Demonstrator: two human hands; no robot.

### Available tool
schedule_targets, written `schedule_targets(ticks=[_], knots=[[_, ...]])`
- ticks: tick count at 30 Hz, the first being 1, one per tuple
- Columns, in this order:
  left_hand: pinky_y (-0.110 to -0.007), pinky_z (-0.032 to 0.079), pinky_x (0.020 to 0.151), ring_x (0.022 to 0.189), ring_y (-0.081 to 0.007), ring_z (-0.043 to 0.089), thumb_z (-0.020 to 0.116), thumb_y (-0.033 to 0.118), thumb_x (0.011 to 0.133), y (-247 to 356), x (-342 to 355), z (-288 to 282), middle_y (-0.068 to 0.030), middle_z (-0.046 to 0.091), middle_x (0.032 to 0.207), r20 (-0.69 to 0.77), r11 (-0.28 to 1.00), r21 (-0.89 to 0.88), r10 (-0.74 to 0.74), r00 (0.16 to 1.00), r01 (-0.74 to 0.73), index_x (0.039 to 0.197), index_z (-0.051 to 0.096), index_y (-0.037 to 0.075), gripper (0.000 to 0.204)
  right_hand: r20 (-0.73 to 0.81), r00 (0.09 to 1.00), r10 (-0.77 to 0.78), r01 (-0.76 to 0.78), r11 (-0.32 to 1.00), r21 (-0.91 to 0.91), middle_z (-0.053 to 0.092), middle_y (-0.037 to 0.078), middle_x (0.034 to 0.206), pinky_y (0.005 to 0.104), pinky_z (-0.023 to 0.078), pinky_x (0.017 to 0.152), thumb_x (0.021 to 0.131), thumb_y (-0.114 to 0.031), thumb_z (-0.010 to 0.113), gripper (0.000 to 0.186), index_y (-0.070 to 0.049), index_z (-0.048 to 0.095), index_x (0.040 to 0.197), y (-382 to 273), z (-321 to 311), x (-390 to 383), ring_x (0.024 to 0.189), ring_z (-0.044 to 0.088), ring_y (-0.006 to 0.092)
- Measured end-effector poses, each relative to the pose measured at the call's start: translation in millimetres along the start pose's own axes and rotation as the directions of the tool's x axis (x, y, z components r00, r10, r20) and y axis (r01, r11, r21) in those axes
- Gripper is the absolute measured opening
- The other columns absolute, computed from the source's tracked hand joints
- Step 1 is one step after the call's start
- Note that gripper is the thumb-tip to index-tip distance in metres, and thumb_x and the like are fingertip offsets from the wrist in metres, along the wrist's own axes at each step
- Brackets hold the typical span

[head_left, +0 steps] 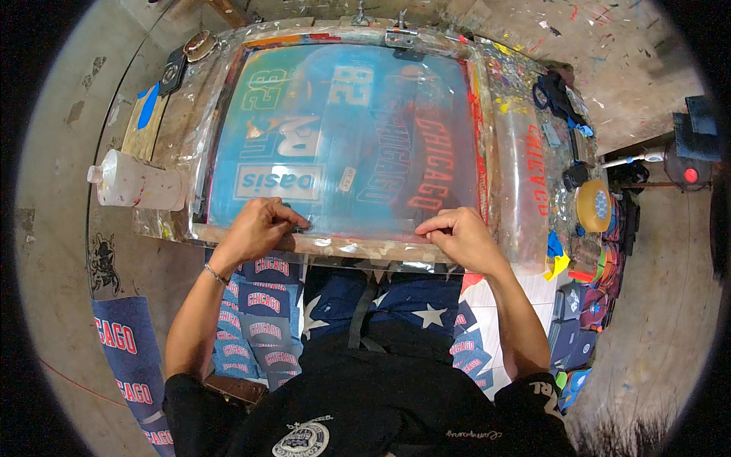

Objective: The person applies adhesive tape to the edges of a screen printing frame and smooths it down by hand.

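Observation:
A silkscreen frame (346, 245) lies in front of me, its blue-green mesh (335, 202) bearing stencilled letters and numerals. Along its near edge runs a thin, shiny strip of clear tape (365, 229), hard to see against the mesh. My left hand (261, 228) pinches it at the left, fingertips down near the mesh edge. At the other end my right hand (466, 238) has thumb and forefinger pressed together on the strip, close to the frame's near right corner. What lies under the screen is mostly hidden.
A white plastic bottle (141, 181) stands left of the frame. At right, a tape roll (592, 206) sits by dark cloths and a clear sheet with red lettering (525, 152). Clamps (401, 38) hold the frame's far side. Printed denim pieces (263, 327) lie below.

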State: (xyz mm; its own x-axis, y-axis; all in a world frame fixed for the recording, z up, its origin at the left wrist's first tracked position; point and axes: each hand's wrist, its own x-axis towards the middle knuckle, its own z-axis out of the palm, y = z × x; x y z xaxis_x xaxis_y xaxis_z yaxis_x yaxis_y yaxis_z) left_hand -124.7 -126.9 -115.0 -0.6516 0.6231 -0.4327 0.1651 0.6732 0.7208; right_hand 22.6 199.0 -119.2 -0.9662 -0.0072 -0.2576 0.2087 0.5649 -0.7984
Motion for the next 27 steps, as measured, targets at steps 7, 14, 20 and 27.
schedule_targets(ticks=[7,14,20,27], knots=[[-0.032,0.053,0.067,0.07,-0.0194,0.068,0.059,-0.001,0.078,3.3,9.2,-2.1,-0.0156,0.073,0.082,0.116,0.981,-0.131,-0.126,0.985,0.14,0.092,0.074,0.0,0.021,0.088,0.995,0.042,-0.037,0.998,-0.06,0.071,0.019,0.083,0.0372,0.053,0.071,0.078,-0.007,0.063,0.018,-0.002,0.074,0.091,0.8,-7.3,8.1,0.076,0.07,0.0292],[-0.036,0.051,0.071,0.076,-0.0291,0.066,0.063,0.005,0.082,-11.4,8.2,-16.9,-0.0192,0.068,0.088,0.017,0.964,0.26,0.05,0.999,-0.052,0.095,0.07,-0.001,0.016,0.098,0.99,0.104,-0.075,0.963,-0.26,0.069,0.02,0.081,0.0436,0.052,0.075,0.079,-0.013,0.064,0.017,0.0,0.072,0.085,-14.1,-16.5,7.3,0.081,0.067,0.0367],[-0.042,0.05,0.073,0.081,-0.0371,0.062,0.068,0.011,0.082,38.7,20.7,7.3,-0.0173,0.064,0.088,-0.104,0.925,0.144,0.368,0.924,-0.352,0.094,0.07,0.002,0.016,0.041,0.922,-0.385,0.385,0.896,-0.22,0.068,0.017,0.077,0.0405,0.05,0.066,0.079,-0.015,0.071,0.014,-0.001,0.071,0.082,-13.8,7.0,37.3,0.073,0.065,0.0331],[-0.04,0.051,0.071,0.079,-0.0341,0.065,0.07,0.014,0.079,20.8,40.0,21.7,-0.0153,0.066,0.083,0.023,0.933,0.242,0.268,0.963,-0.266,0.087,0.071,0.004,0.013,0.089,0.995,-0.052,0.074,0.96,-0.269,0.069,0.017,0.078,0.0404,0.049,0.064,0.076,-0.012,0.075,0.015,0.001,0.068,0.079,-1.5,-3.3,42.3,0.071,0.066,0.0329]])
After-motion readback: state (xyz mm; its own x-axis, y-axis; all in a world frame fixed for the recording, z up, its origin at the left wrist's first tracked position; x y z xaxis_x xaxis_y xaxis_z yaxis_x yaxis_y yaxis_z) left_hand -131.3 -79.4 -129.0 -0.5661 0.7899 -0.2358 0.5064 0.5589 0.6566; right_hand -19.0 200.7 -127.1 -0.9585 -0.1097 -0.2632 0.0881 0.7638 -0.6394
